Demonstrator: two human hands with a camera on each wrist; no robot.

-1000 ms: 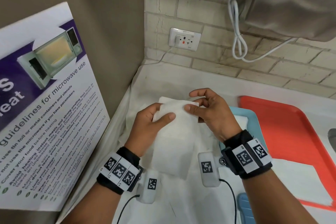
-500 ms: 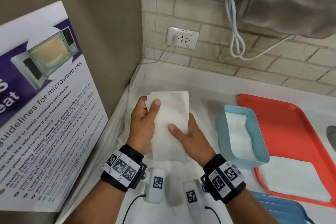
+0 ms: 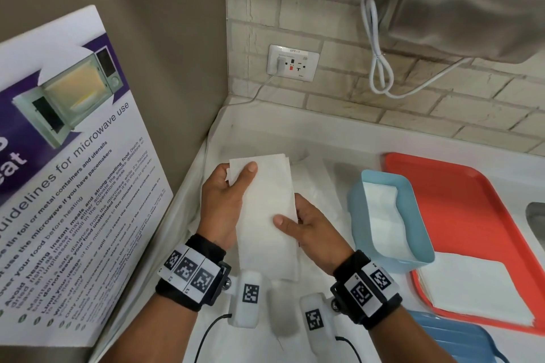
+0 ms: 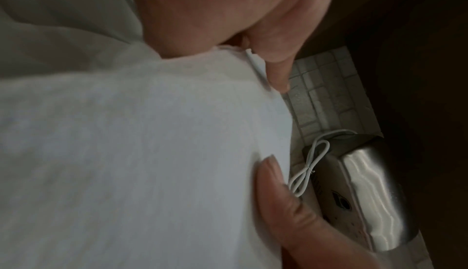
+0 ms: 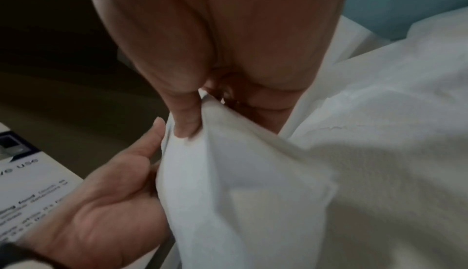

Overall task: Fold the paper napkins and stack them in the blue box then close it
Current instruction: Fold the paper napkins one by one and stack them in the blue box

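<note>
Left hand [image 3: 224, 200] pinching the far left corner of a long folded napkin [image 3: 267, 215] held above the counter, right hand [image 3: 309, 230] gripping its right edge, thumb on top; just right, the blue box [image 3: 413, 244] with 1 folded napkin inside.

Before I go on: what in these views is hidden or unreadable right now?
- Left hand fingers: head view, behind the napkin.
- Napkin count in the blue box: head view, the near wall hides the stack's side.
- Lid: head view, cut off by the bottom edge.
- Napkin's fold lines: both wrist views, blurred and dim.
- Poster small print: head view, too small.
</note>
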